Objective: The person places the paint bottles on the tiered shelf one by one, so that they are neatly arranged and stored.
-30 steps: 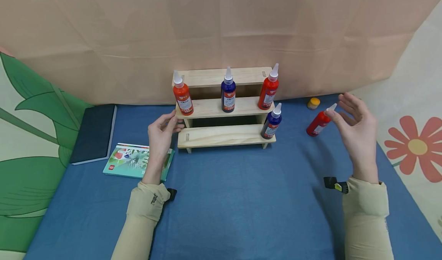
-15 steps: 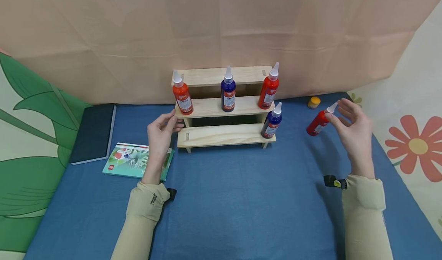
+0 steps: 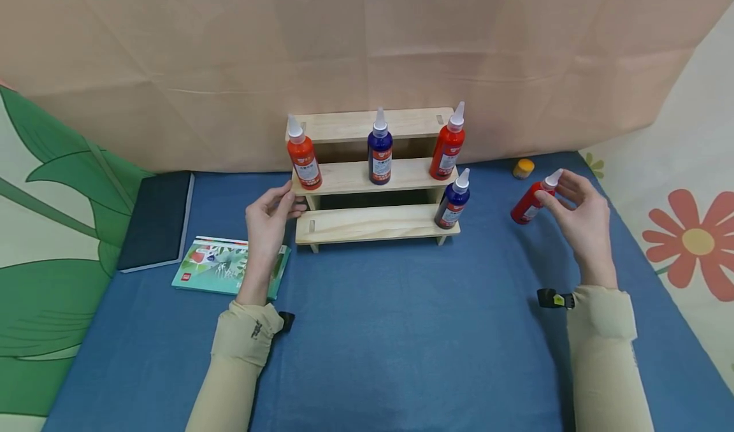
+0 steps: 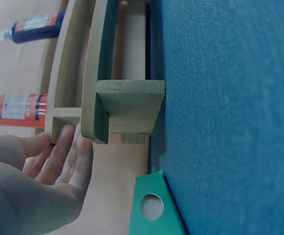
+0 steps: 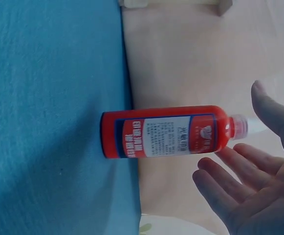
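A three-tier wooden rack stands at the back of the table, and my left hand holds the left end of its middle tier. On that tier stand an orange-red paint bottle, a blue one and a red one, all with white nozzle caps. Another blue bottle is on the lowest tier at the right. My right hand is around the top of a separate red paint bottle upright on the cloth. In the right wrist view its thumb and fingers are spread, with the thumb off the bottle.
A small yellow-lidded jar sits behind the separate red bottle. To the left lie a dark book and a green booklet or box, partly under the left forearm. A beige cloth hangs behind the blue table cloth.
My right hand has moved left and slightly down, closing in around the top of the separate red bottle. The left hand keeps its place on the rack.
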`<state>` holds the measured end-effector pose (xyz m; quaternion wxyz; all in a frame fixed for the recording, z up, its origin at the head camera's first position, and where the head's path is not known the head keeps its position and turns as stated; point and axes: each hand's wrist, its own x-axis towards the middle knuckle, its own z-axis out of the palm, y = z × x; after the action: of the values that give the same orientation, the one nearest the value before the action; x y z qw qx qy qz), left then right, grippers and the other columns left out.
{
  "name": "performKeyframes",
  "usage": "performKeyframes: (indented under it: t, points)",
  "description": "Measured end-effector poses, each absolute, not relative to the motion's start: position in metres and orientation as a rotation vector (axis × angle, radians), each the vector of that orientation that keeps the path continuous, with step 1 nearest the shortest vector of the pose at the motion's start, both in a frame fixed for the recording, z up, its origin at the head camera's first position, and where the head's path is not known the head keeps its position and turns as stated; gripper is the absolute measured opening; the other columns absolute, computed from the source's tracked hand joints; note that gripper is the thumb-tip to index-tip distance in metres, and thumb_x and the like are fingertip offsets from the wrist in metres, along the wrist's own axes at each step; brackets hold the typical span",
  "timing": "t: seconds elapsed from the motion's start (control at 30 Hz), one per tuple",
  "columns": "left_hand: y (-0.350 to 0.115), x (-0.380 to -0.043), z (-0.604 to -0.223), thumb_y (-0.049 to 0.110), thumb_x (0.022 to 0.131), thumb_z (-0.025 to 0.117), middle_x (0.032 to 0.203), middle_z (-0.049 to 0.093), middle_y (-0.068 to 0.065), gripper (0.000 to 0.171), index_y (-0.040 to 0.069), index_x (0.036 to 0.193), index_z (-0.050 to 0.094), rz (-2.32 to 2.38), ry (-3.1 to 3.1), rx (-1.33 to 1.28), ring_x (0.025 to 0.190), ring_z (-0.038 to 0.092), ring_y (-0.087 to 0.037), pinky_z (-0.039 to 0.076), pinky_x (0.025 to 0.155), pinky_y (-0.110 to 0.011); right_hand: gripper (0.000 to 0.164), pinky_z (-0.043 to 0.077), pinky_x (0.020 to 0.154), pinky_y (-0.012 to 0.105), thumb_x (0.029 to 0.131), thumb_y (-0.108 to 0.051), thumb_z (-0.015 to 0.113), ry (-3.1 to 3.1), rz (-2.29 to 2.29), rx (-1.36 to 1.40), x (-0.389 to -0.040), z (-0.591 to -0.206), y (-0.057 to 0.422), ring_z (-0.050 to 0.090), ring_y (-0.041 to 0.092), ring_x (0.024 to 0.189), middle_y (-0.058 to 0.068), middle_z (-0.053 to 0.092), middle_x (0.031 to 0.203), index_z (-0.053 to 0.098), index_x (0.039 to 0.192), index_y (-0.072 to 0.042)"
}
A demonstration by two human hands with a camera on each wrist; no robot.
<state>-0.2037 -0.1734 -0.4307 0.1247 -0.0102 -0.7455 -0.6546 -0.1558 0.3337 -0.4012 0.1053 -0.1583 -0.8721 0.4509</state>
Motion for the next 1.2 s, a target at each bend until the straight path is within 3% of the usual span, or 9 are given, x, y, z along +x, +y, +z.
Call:
performKeyframes:
  t: [0.3, 0.53, 0.73, 1.2]
  points:
    - [-0.173, -0.204, -0.430, 0.011, 0.109, 0.066, 0.115, 0.075, -0.025, 0.033, 0.000, 0.139, 0.070, -1.910, -2.175, -0.027, 0.089, 0.077, -0.020, 0.066, 0.083, -0.026, 0.084, 0.046, 0.118, 0.058, 0.103, -0.048, 0.071, -2.686, 1.340, -0.457, -0.165, -0.407, 0.341, 0.043, 0.044, 0.147, 0.021, 0.043, 0.164, 0.035, 0.168, -0.009]
    - [-0.173, -0.205, -0.430, 0.012, 0.109, 0.066, 0.115, 0.075, -0.025, 0.033, -0.001, 0.139, 0.070, -1.903, -2.180, -0.039, 0.089, 0.077, -0.017, 0.065, 0.083, -0.026, 0.080, 0.049, 0.112, 0.064, 0.106, -0.046, 0.067, -2.739, 1.304, -0.500, -0.167, -0.408, 0.342, 0.042, 0.048, 0.146, 0.026, 0.043, 0.163, 0.035, 0.167, -0.006]
    - [-0.173, -0.205, -0.430, 0.012, 0.109, 0.066, 0.115, 0.075, -0.025, 0.032, -0.001, 0.138, 0.070, -1.903, -2.174, -0.035, 0.090, 0.076, -0.018, 0.065, 0.083, -0.026, 0.077, 0.050, 0.108, 0.063, 0.107, -0.044, 0.066, -2.764, 1.306, -0.461, -0.167, -0.412, 0.343, 0.043, 0.047, 0.142, 0.027, 0.047, 0.159, 0.037, 0.165, -0.004]
    - [-0.173, -0.206, -0.431, 0.012, 0.109, 0.065, 0.116, 0.075, -0.026, 0.032, 0.000, 0.138, 0.070, -1.897, -2.183, -0.022, 0.090, 0.076, -0.014, 0.065, 0.084, -0.024, 0.068, 0.049, 0.115, 0.060, 0.110, -0.039, 0.063, -2.745, 1.330, -0.455, -0.165, -0.413, 0.343, 0.047, 0.048, 0.142, 0.026, 0.048, 0.159, 0.041, 0.163, -0.002]
